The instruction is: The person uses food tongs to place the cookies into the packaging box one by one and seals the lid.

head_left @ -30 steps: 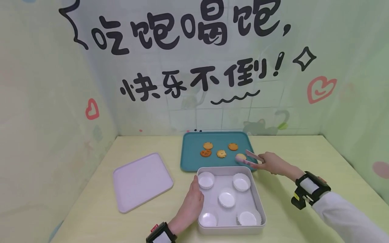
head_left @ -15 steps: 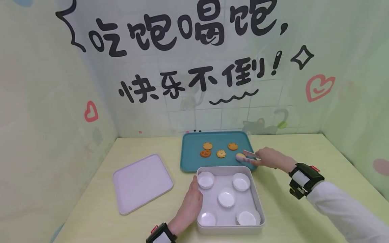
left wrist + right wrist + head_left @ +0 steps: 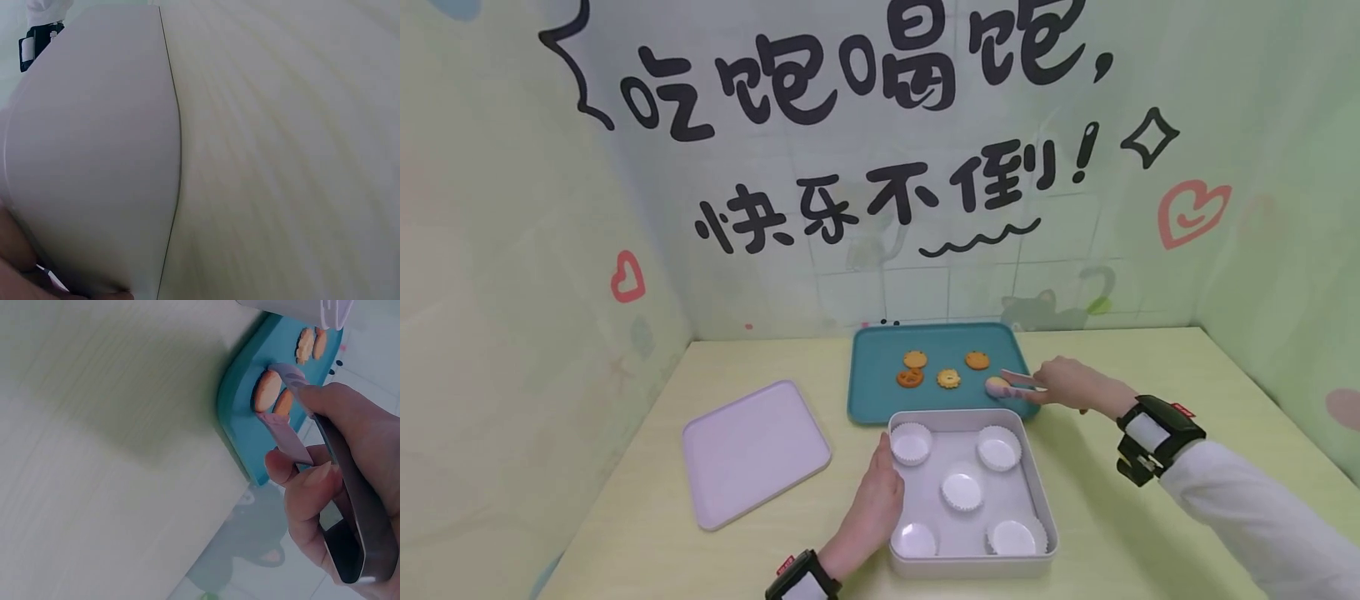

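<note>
My right hand (image 3: 1071,385) holds tongs (image 3: 342,456) with pink tips, thumb on one arm and fingers on the other. The tips stand on either side of a round golden cookie (image 3: 267,392), which lies near the front right corner of the teal tray (image 3: 872,392). My left hand (image 3: 872,496) rests against the left wall of a white square box (image 3: 1037,500), its fingers extended along the side. In the left wrist view, fingertips touch the box wall (image 3: 94,137). Several white paper baking cups, one of them a middle cup (image 3: 962,492), sit inside the box.
Other cookies lie on the teal tray, including a pretzel-shaped one (image 3: 910,378) and a flower-edged one (image 3: 948,378). A lilac tray (image 3: 756,454) lies at an angle on the left of the pale table (image 3: 1150,433). Printed walls (image 3: 865,292) enclose the table.
My right hand has shifted slightly forward and left, and the tongs' arms have drawn closer together around the cookie. My left hand has stayed at the box.
</note>
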The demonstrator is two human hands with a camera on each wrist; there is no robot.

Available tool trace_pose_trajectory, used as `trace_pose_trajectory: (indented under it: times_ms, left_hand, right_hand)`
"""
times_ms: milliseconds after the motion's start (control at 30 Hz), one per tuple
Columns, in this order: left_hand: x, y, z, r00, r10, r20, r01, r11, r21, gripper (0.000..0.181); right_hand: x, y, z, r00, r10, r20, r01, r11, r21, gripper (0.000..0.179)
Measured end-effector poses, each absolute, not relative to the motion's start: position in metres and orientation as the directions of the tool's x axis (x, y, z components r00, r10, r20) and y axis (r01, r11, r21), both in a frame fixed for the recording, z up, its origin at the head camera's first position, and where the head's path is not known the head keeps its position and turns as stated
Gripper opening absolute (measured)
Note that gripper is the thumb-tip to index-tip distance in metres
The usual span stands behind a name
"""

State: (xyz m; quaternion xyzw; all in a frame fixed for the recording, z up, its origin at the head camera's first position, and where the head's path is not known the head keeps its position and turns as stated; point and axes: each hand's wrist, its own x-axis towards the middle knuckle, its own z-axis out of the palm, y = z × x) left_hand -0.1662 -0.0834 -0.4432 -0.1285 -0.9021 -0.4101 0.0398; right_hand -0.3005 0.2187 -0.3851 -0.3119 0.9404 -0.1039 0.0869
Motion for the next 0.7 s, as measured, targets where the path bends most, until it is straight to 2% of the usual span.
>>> trace_pose_trajectory:
  times_ms: [167,300,533,700]
  left_hand:
    - [-0.167,-0.084,-0.446,-0.964,0.199,0.179,0.266,0.631,0.729,0.046]
    - [-0.169,-0.083,-0.447,-0.963,0.203,0.179,0.268,0.631,0.728,0.046]
    - [-0.169,-0.084,-0.446,-0.959,0.209,0.192,0.282,0.639,0.716,0.046]
    - [-0.168,-0.085,-0.446,-0.963,0.204,0.175,0.267,0.647,0.714,0.047]
  right_hand:
    - [-0.289,0.218,-0.375,-0.805,-0.590,-0.070,-0.549,0.784,-0.289,0.019]
    - [-0.271,0.208,-0.359,-0.800,-0.600,-0.024,-0.559,0.757,-0.338,0.023]
    - [-0.242,0.165,-0.352,-0.633,-0.769,0.089,-0.755,0.587,-0.294,0.018]
    - [-0.234,0.139,-0.361,-0.581,-0.810,0.078,-0.790,0.539,-0.292,0.015]
